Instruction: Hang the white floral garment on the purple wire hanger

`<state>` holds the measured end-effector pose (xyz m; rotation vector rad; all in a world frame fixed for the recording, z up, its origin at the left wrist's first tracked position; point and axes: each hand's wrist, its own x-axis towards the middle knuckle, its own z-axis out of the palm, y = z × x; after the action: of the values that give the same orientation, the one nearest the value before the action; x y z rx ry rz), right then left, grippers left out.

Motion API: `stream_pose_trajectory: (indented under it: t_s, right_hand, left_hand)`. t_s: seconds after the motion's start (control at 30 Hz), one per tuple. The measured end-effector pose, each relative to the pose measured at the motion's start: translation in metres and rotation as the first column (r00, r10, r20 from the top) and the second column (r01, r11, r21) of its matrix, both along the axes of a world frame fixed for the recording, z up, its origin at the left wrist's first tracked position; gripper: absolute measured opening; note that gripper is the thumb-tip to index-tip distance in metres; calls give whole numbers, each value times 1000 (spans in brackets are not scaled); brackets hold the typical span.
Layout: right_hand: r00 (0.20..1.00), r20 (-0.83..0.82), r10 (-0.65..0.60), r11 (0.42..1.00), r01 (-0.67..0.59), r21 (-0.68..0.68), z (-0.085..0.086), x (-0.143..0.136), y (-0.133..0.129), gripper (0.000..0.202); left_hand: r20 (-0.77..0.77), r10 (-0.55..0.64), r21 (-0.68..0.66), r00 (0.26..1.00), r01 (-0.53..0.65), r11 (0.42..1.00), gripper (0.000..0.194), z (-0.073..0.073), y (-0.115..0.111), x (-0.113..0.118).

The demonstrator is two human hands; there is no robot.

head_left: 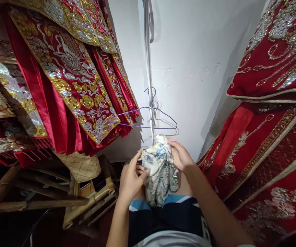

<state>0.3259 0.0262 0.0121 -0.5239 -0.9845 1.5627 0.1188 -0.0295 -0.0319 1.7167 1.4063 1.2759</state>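
A bunched piece of thin patterned fabric, white with blue, grey and yellow markings, is held up over my lap; it may be a garment, but its shape is lost in the folds. My left hand pinches its left edge between thumb and fingers. At the upper right edge, my right hand grips the same cloth, its fingertips partly hidden behind it. Just beyond the cloth, a thin purple clothes hanger hangs in front of the wall with nothing on it.
Red garments with gold and silver embroidery hang at the left, and more beaded red garments at the right. A white wall with a vertical pole stands ahead. A bamboo chair with a phone on it is at lower left.
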Motion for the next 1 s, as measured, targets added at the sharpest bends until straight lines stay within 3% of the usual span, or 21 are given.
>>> stream_pose_trajectory:
  t_s: [0.07,0.13,0.2,0.27,0.33,0.4,0.47,0.53,0.63,0.73,0.87,1.0]
  right_hand:
    - [966,80,246,968,-249,35,13,-5,-6,52]
    - [863,217,456,880,-474,37,23,-8,-11,67]
    - [731,372,573,780,-625,25,33,-6,-15,59]
    - [646,520,559,744,-667,29,47,4,-16,34]
    - [646,654,392,808,-582,90,64,23,-15,11]
    - [647,755,105,892,-398,216,80,44,-8,5]
    - [590,785,-188,910,-197,366,89,63,6,9]
    - [540,750,-382,879,-38,475,87,73,27,16]
    - [599,674,-432,869,75,490,67,65,68,31]
    - [664,652,-365,910,106,400,38,37,109,25]
    - [583,701,-411,907,187,377,10,11,144,21]
    - [488,692,-533,846,298,441,2,24,148,13]
  left_hand:
    - [-125,-26,46,992,32,998,81,11,8,-4]
    - [-149,-112,130,982,132,983,88,24,19,-3]
    - [-131,-354,117,926,369,922,83,34,30,-1]
    - [-126,-596,-31,793,597,801,63,34,37,0]
    - [-162,-710,-172,685,688,704,45,25,40,-2]
    - [-262,-738,-240,623,698,674,37,10,41,-10]
    - [-386,-691,-232,611,661,714,32,0,45,-23]
    - [-505,-582,-207,638,565,799,32,-1,53,-40]
    - [-667,-342,-133,662,346,929,36,22,70,-66]
    - [-741,-182,-71,647,194,978,48,55,85,-88]
    - [-708,-168,-62,686,177,982,50,83,100,-105]
    - [-709,-97,-2,699,135,991,44,91,106,-107]
